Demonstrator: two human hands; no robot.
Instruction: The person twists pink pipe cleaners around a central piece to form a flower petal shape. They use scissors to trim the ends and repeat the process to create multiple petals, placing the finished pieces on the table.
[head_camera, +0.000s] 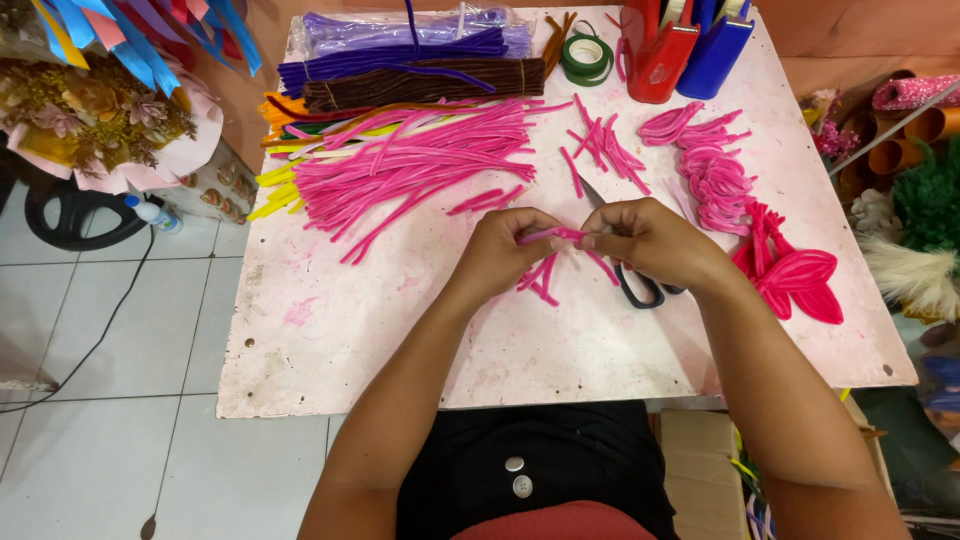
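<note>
Two hands meet over the middle of the worktop (330, 340), sharing one short pink pipe cleaner (553, 234) that spans the small gap between them. The left hand (505, 250) has its grip pinched shut on one end, and the right hand (645, 240) has its grip pinched shut on the other end, holding the piece just above the surface. Below it lie a few cut pink pieces (540, 278), and black-handled scissors (635, 280) rest partly under the right hand. Beyond the hands, a big loose heap of long pink pipe cleaners (420, 165) spreads across the worktop, with yellow and orange ones (278, 180) at its left edge and brown and purple bundles (420, 75) behind. To the right sit looped pink pieces (715, 175) and finished pink petal shapes (795, 275). A green tape roll (586, 55), a red holder (660, 50) and a blue holder (715, 50) stand at the far edge.
</note>
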